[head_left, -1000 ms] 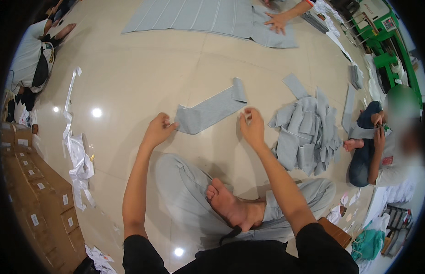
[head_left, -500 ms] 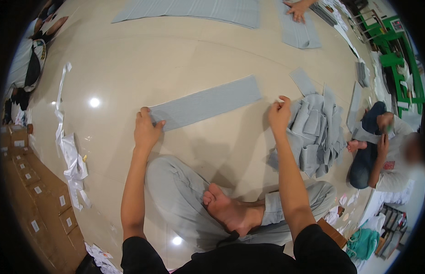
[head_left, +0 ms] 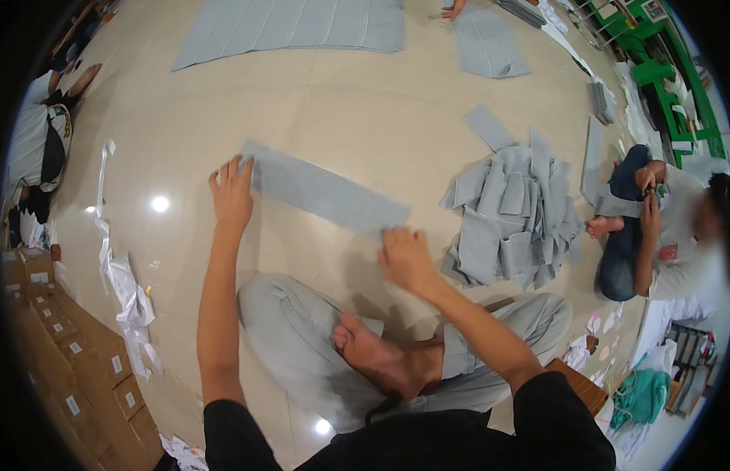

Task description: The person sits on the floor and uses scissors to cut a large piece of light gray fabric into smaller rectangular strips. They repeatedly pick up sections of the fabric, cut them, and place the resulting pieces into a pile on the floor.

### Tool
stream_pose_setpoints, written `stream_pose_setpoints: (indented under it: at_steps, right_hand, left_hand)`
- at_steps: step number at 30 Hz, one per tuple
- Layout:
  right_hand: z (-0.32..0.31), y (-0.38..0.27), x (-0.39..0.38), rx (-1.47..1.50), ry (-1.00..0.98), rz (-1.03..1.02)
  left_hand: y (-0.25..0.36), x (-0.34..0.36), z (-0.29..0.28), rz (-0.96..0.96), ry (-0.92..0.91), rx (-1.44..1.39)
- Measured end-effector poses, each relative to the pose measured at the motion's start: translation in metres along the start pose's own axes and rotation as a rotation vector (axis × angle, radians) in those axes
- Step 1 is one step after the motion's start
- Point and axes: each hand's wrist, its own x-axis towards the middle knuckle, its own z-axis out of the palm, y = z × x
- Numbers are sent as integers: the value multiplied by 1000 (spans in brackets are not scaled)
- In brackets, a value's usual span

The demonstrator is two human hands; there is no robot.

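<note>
A flat grey fabric strip [head_left: 325, 187] slants across the floor before me, its left end farther off than its right end. My left hand [head_left: 234, 192] is closed at that left end, fingertips along the edge. At the near right corner is my right hand [head_left: 405, 257], fingers bent and smeared by motion; whether it grips the cloth I cannot make out. To the right lies a heap of similar grey strips [head_left: 510, 216], loosely piled and folded over each other.
Large grey fabric sheets [head_left: 294, 27] lie at the far side, near another person's hand [head_left: 453, 9]. A seated person [head_left: 671, 228] handles a grey strip at the right. White ribbon-like scraps [head_left: 131, 294] and cardboard boxes [head_left: 67, 353] are on the left. Green metal frames [head_left: 655, 73] stand far right.
The strip has turned, its left end going farther away and its right end coming nearer. My right hand has moved left from beside the heap to the strip's right end.
</note>
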Motion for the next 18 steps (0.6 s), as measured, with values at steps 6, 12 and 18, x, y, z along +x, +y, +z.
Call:
stream_pose_setpoints:
  at_steps: [6,12,18]
  right_hand:
    - [-7,-11,17,394,174,-56]
    - [-14,-12,158,298,237,-198]
    - [-17,-65,284,138,135,-195]
  left_hand:
    - [35,17,-15,-332,-292,-298]
    - [71,-4,-48,-448,-669,-420]
    - [115,0,-59,-317,-766,-324]
